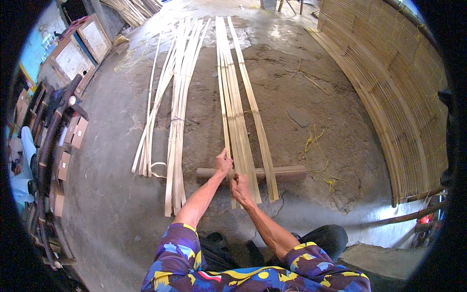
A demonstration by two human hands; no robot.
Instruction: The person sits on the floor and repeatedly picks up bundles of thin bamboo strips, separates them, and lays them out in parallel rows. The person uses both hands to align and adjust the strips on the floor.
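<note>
My left hand (224, 163) is closed around the leftmost bamboo strip (222, 104) of a group on the floor. Just below it and slightly to the right, my right hand (240, 188) grips close to the near end of the same strip. Beside them lie more long, pale bamboo strips (239, 131), side by side, their near ends crossing over a brown rounded beam (288, 173). One strip (258, 124) lies apart on the right. A looser bundle of strips (179, 114) spreads out on the left, some of them crossing. My fingers partly hide the held strip.
A large slatted bamboo screen (384, 97) leans along the right side. Yellow string (316, 148) lies on the rough floor. At left stand a dark bamboo bench (46, 170), several cardboard boxes (62, 165) and a panelled cabinet (73, 58). More strips (131, 10) lie at the back.
</note>
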